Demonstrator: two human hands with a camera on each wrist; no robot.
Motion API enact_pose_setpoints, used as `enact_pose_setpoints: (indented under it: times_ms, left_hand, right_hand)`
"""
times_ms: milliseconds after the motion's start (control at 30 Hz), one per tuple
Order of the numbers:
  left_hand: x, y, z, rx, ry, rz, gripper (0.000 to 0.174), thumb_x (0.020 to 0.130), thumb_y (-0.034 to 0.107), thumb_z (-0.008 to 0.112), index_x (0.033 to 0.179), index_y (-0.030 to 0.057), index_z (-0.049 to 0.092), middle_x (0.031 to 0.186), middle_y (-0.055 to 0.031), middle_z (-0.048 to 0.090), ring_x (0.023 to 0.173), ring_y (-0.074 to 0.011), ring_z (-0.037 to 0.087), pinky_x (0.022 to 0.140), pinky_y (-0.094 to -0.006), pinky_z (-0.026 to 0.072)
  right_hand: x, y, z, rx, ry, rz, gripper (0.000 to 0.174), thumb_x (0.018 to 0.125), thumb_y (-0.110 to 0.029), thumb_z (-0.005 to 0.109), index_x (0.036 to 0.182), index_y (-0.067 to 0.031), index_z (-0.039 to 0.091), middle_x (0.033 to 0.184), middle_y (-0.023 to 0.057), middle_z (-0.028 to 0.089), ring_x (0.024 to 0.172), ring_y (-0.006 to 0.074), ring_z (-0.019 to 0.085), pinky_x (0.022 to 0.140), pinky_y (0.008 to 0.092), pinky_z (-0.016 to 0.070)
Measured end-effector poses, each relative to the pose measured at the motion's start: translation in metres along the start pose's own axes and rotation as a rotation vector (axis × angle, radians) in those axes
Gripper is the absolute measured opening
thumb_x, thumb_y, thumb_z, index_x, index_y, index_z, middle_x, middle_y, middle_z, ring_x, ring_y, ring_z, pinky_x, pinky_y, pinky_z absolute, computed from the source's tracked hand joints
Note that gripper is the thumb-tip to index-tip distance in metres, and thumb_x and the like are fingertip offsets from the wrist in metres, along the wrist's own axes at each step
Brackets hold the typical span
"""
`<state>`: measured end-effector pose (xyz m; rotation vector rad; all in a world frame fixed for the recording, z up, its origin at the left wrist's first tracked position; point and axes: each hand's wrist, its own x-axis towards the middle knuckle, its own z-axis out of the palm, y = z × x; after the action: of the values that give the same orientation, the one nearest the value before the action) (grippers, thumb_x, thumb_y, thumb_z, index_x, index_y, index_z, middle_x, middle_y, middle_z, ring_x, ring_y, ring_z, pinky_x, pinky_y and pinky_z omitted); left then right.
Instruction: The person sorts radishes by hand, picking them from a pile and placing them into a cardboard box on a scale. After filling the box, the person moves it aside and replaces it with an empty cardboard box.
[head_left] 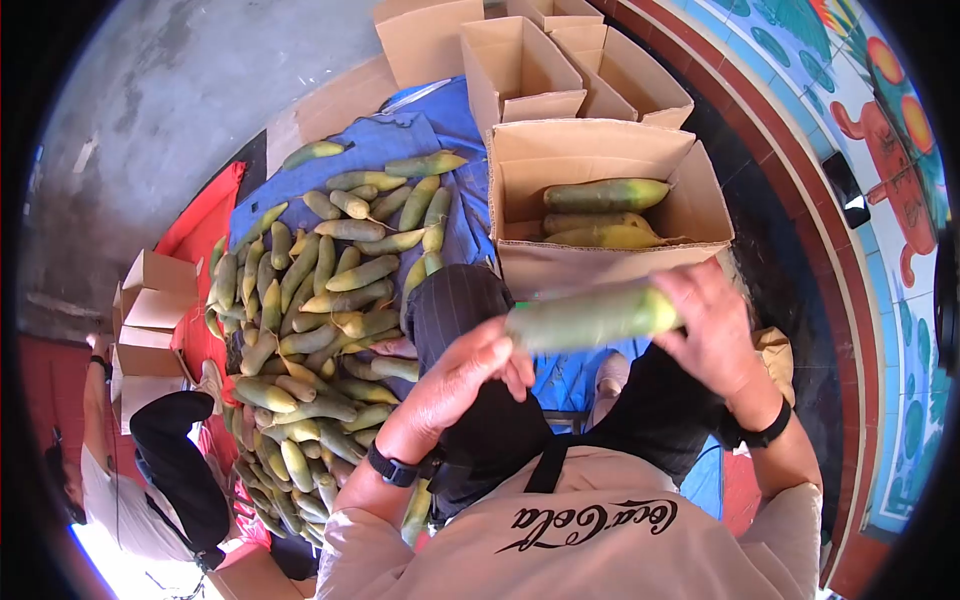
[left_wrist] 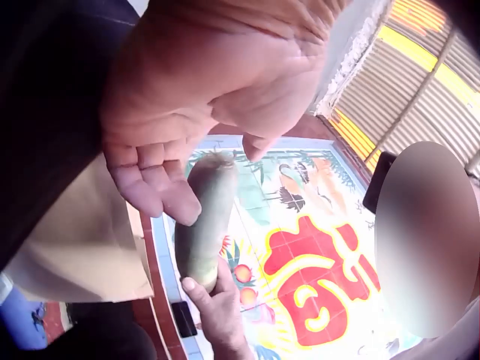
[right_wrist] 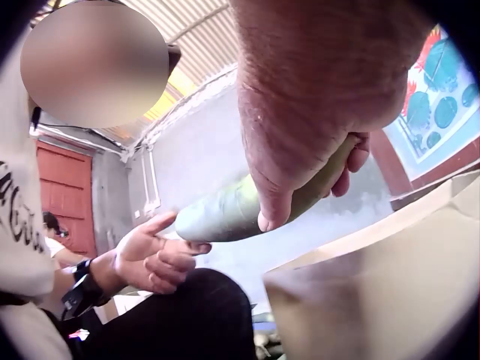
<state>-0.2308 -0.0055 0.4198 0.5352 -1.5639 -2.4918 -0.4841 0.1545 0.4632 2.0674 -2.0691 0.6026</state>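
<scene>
The green radish [head_left: 592, 320] is held level above the dark trousers [head_left: 670, 400], near the open carton [head_left: 605, 268], its yellow-green end grasped by the right hand [head_left: 712, 328]. The left hand [head_left: 470, 368] is loose-fingered at the other end; blur hides whether it touches. Gripped at one end only, the radish could tip or slip, striking the carton's rim or bruising the radishes [head_left: 608, 194] inside.

The green vegetable [head_left: 590, 320] has smooth skin with a faint sheen. The open carton [head_left: 560, 268] is plain matt cardboard. The blue sheet [head_left: 385, 143] looks creased, cloth or plastic being unclear. Trousers [head_left: 455, 312] and shirt [head_left: 590, 535] are matt cloth; the mural [left_wrist: 307, 277] is glossy tile, the roof [left_wrist: 405, 90] corrugated sheeting.
</scene>
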Motion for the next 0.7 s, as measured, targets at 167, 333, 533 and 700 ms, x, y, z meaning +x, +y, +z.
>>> enact_pose_setpoints:
  times_ms: [167, 333, 533, 700]
  left_hand:
    - [0.008, -0.012, -0.007, -0.196, 0.126, 0.131, 0.057, 0.099, 0.044, 0.042, 0.133, -0.0013, 0.04, 0.092, -0.0108, 0.062, 0.085, -0.0229, 0.062, 0.081, -0.0366, 0.0495]
    - [0.01, -0.016, -0.007, -0.185, 0.112, 0.146, 0.056, 0.098, 0.042, 0.044, 0.134, -0.0005, 0.039, 0.095, -0.0121, 0.062, 0.087, -0.0236, 0.063, 0.083, -0.0376, 0.0498]
    - [0.008, -0.017, -0.007, -0.168, 0.115, 0.155, 0.056, 0.098, 0.041, 0.046, 0.136, 0.0008, 0.037, 0.098, -0.0142, 0.063, 0.089, -0.025, 0.064, 0.083, -0.0385, 0.0505]
    - [0.007, -0.017, -0.011, -0.159, 0.11, 0.171, 0.058, 0.098, 0.043, 0.045, 0.136, 0.0009, 0.036, 0.098, -0.015, 0.063, 0.089, -0.0262, 0.064, 0.083, -0.0395, 0.0508]
  right_hand:
    - [0.025, 0.059, 0.004, -0.19, -0.003, 0.229, 0.053, 0.063, -0.016, 0.079, 0.109, -0.0025, 0.057, 0.095, 0.0156, 0.061, 0.086, 0.0342, 0.061, 0.076, 0.0406, 0.0498]
    - [0.061, 0.105, 0.041, -0.346, -0.35, 0.332, 0.048, 0.07, -0.021, 0.076, 0.111, -0.0026, 0.058, 0.099, 0.0149, 0.061, 0.094, 0.0325, 0.06, 0.083, 0.0406, 0.0483]
    - [0.054, 0.138, 0.073, -0.255, -0.195, 0.233, 0.034, 0.079, -0.017, 0.068, 0.11, -0.0072, 0.06, 0.101, 0.0121, 0.061, 0.1, 0.0308, 0.059, 0.089, 0.0404, 0.0462]
    - [0.025, 0.123, 0.036, -0.168, -0.06, 0.266, 0.021, 0.08, -0.013, 0.065, 0.099, -0.0047, 0.064, 0.097, 0.0135, 0.062, 0.093, 0.032, 0.06, 0.081, 0.039, 0.0496]
